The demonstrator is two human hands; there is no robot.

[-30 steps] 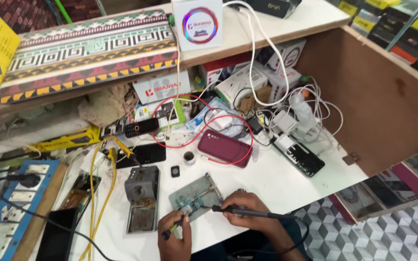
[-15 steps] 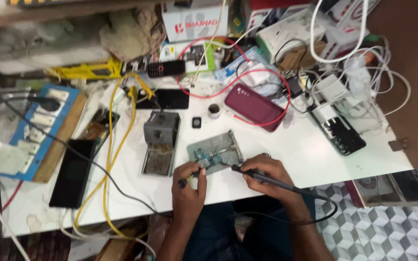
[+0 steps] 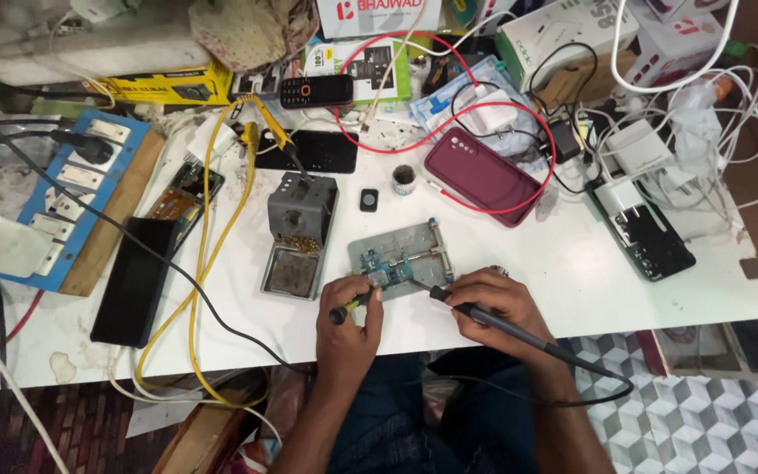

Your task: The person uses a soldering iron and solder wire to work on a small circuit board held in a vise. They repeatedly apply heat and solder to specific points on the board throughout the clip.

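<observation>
On the worktop (image 3: 572, 272), my right hand (image 3: 493, 303) grips the soldering iron (image 3: 484, 318), left hand (image 3: 353, 307) pinches tweezers (image 3: 348, 309) over the circuit board (image 3: 388, 263); soldering looks midway.

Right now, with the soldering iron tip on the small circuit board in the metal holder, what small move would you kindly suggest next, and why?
Probably keep the black soldering iron in the right hand steady on the joint. Its tip meets the small green circuit board clamped in the grey metal holder, and the left hand brings a black-handled tool to the same spot. Lifting away towards the grey iron stand seems premature.
</observation>
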